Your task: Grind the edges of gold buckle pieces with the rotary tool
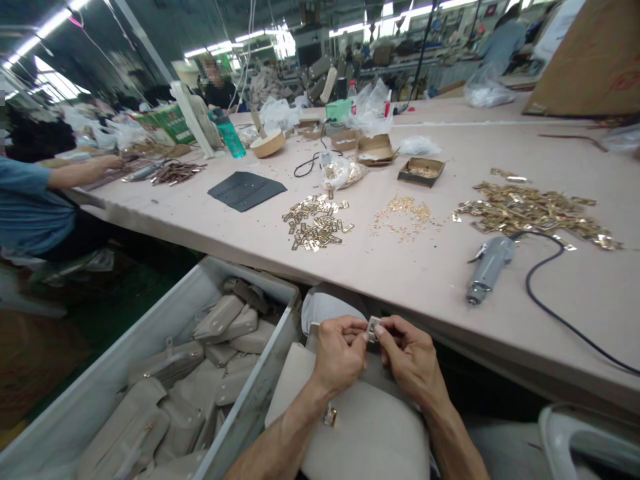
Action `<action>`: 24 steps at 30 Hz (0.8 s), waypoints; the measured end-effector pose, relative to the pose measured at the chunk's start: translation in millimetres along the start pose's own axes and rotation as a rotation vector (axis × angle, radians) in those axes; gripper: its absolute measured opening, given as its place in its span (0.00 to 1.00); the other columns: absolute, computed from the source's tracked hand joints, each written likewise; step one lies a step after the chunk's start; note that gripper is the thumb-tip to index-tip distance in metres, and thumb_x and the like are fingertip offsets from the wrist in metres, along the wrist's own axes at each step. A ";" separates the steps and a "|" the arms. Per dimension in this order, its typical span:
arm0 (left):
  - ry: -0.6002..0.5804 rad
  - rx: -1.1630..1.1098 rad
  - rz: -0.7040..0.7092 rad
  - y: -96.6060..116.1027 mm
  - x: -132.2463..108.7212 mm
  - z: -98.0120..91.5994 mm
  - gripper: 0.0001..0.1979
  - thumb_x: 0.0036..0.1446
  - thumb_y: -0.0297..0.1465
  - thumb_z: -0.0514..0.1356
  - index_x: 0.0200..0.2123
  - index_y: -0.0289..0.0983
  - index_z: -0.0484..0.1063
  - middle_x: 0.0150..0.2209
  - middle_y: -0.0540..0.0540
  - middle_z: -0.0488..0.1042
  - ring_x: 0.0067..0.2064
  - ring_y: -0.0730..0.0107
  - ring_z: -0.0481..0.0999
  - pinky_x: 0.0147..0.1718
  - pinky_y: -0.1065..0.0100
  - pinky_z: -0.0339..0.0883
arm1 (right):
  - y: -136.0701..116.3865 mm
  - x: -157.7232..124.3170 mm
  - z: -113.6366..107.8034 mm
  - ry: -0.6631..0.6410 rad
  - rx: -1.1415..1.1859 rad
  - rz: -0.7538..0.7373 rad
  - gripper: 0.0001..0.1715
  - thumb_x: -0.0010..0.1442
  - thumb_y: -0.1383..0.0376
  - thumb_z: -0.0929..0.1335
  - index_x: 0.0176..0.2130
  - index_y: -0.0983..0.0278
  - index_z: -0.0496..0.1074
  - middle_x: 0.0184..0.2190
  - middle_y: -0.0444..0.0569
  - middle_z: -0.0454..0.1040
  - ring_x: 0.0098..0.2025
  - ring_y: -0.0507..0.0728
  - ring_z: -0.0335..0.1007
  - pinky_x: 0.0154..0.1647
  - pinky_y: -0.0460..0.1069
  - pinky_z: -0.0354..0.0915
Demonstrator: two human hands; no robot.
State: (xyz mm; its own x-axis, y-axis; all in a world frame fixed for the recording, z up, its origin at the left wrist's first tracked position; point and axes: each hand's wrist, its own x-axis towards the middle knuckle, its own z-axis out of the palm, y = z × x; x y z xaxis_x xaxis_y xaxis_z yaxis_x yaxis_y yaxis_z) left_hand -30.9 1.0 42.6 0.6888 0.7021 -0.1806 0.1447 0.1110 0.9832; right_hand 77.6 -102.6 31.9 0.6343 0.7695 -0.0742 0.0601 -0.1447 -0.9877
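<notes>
Both my hands meet below the table's front edge, over a beige bag (370,427) lying in my lap. My left hand (340,353) and my right hand (407,357) each pinch a small metal clasp piece (373,327) between thumb and fingertips. A gold fitting (330,417) shows on the bag near my left wrist. On the pink table (430,273) above lie a heap of gold clasp plates (316,223), a scatter of tiny gold screws (406,215) and a larger pile of gold parts (533,212).
A grey electric screwdriver (487,267) with a black cable (560,313) lies on the table to my right. A grey bin (200,373) at my left holds several beige bags. A black leather panel (247,190) and small cardboard boxes (421,171) sit farther back. A person in blue (30,200) works at the far left.
</notes>
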 end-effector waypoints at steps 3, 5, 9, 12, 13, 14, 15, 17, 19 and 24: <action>0.034 0.026 0.039 0.0 3.1 2.7 0.05 0.54 0.25 0.62 0.33 0.30 0.79 0.19 0.48 0.74 0.16 0.76 0.68 0.16 0.77 0.60 | 3.1 0.5 0.3 0.003 -0.019 0.007 0.19 0.66 0.50 0.69 0.41 0.65 0.73 0.21 0.42 0.67 0.20 0.50 0.61 0.19 0.44 0.56; 0.058 0.048 0.063 -0.7 5.3 5.0 0.05 0.52 0.23 0.62 0.32 0.30 0.78 0.24 0.44 0.78 0.20 0.74 0.73 0.18 0.77 0.62 | 5.2 1.0 0.3 0.009 -0.027 0.008 0.19 0.66 0.51 0.68 0.41 0.65 0.72 0.23 0.44 0.69 0.20 0.50 0.61 0.19 0.44 0.57; 0.073 0.093 0.073 -3.8 9.1 7.8 0.05 0.51 0.22 0.62 0.33 0.30 0.77 0.28 0.41 0.81 0.25 0.69 0.78 0.21 0.76 0.64 | 9.5 3.2 -0.9 -0.011 -0.026 0.008 0.17 0.64 0.53 0.70 0.42 0.65 0.73 0.28 0.46 0.72 0.23 0.50 0.61 0.21 0.44 0.56; 0.058 0.091 0.076 -6.7 10.7 7.1 0.06 0.51 0.22 0.61 0.34 0.30 0.75 0.30 0.40 0.81 0.28 0.65 0.80 0.23 0.74 0.68 | 12.1 5.5 -2.0 -0.027 -0.060 0.000 0.15 0.61 0.56 0.72 0.41 0.65 0.73 0.29 0.44 0.71 0.25 0.49 0.60 0.23 0.43 0.57; 0.054 0.094 0.080 -7.7 11.0 6.8 0.06 0.51 0.22 0.61 0.35 0.30 0.75 0.31 0.39 0.81 0.28 0.65 0.80 0.23 0.74 0.68 | 12.6 6.3 -2.0 -0.027 -0.075 -0.004 0.14 0.61 0.56 0.72 0.40 0.65 0.73 0.29 0.44 0.70 0.25 0.49 0.59 0.23 0.43 0.56; 0.049 0.098 0.084 -8.6 11.1 6.6 0.05 0.52 0.22 0.61 0.35 0.31 0.75 0.30 0.40 0.81 0.27 0.66 0.79 0.23 0.74 0.67 | 12.9 7.0 -1.9 -0.018 -0.086 -0.008 0.14 0.61 0.56 0.72 0.39 0.65 0.73 0.28 0.43 0.70 0.24 0.49 0.58 0.22 0.43 0.55; 0.043 0.100 0.091 -9.5 11.1 6.6 0.05 0.53 0.22 0.61 0.35 0.31 0.74 0.30 0.41 0.80 0.26 0.67 0.78 0.22 0.75 0.66 | 12.8 7.6 -1.7 0.000 -0.093 -0.008 0.15 0.62 0.55 0.72 0.37 0.65 0.73 0.27 0.43 0.69 0.23 0.48 0.57 0.21 0.43 0.54; 0.037 0.106 0.113 -11.1 10.7 7.5 0.05 0.54 0.23 0.61 0.36 0.31 0.74 0.28 0.43 0.78 0.25 0.70 0.76 0.21 0.76 0.64 | 12.2 8.6 -1.3 0.049 -0.097 0.012 0.20 0.64 0.50 0.70 0.32 0.64 0.71 0.23 0.42 0.67 0.20 0.48 0.56 0.19 0.43 0.53; 0.035 0.101 0.126 -12.4 9.9 9.1 0.05 0.54 0.23 0.62 0.37 0.31 0.73 0.28 0.43 0.78 0.26 0.70 0.77 0.23 0.76 0.66 | 11.7 9.3 -1.6 0.073 -0.062 0.062 0.27 0.66 0.45 0.66 0.28 0.63 0.68 0.19 0.41 0.63 0.17 0.49 0.57 0.17 0.44 0.55; 0.036 0.042 0.100 -13.3 9.8 10.2 0.06 0.55 0.23 0.62 0.37 0.31 0.72 0.29 0.43 0.78 0.28 0.68 0.79 0.24 0.75 0.68 | 14.1 10.1 -4.3 0.009 0.032 0.098 0.29 0.66 0.41 0.65 0.32 0.62 0.69 0.15 0.39 0.61 0.13 0.51 0.59 0.14 0.44 0.58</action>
State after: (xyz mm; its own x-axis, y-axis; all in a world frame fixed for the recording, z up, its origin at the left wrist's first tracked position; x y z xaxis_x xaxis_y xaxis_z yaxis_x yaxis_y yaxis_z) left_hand -18.8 -0.7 27.5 0.6756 0.7329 -0.0802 0.1069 0.0102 0.9942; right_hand 88.1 -99.5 17.9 0.6426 0.7473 -0.1692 -0.0273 -0.1984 -0.9797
